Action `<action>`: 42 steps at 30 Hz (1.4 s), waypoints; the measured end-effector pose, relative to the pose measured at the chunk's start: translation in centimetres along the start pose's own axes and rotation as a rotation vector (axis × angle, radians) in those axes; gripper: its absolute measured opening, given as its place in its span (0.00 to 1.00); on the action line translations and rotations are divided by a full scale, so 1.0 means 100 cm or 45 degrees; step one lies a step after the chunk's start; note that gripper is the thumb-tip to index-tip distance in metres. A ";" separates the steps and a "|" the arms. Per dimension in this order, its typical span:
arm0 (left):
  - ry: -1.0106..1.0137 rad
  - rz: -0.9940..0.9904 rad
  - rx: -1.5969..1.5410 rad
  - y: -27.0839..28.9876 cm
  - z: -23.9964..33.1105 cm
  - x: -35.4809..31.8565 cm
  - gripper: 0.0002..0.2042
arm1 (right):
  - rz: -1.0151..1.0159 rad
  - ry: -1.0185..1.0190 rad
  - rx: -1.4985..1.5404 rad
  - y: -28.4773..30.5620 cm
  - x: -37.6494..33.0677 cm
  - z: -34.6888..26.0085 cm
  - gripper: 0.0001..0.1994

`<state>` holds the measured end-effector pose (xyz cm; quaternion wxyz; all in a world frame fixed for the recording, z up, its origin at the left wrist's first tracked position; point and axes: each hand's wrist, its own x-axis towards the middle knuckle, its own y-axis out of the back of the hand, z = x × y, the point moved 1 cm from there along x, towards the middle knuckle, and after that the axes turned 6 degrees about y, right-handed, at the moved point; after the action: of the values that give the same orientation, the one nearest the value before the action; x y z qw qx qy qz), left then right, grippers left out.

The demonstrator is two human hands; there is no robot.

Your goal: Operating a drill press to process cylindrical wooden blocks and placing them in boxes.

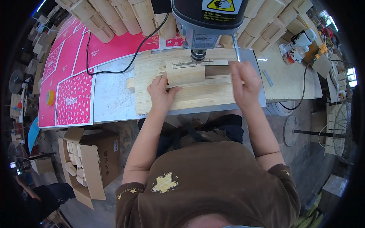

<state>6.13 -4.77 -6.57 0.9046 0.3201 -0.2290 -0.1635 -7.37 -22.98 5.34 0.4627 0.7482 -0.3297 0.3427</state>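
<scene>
A drill press with a dark head (207, 17) stands over a pale wooden board (152, 100). Its metal chuck (198, 56) hangs just above the far side of a rounded wooden piece (186, 76), which sits between wooden strips on the board. My left hand (161, 93) grips the left end of that piece, the thumb along the near strip. My right hand (245, 84) is closed around the lower end of the press's metal lever (235, 47), to the right of the piece. Whether a bit touches the wood is hard to make out.
Rows of wooden pieces (110, 19) stand along the back. A black cable (114, 71) crosses the table's pink covering (47, 102), where a yellow tape roll (49, 97) lies. Bottles (298, 53) stand at right. A carton (99, 167) of wooden parts is on the floor at left.
</scene>
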 end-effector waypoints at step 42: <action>-0.195 -0.039 -0.206 -0.029 0.015 0.007 0.31 | 0.142 0.092 -0.053 0.023 0.054 0.004 0.06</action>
<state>5.47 -8.02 -7.24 0.9048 0.2361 -0.2786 -0.2191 -6.17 -25.14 10.69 0.4699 0.7061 -0.3609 0.3877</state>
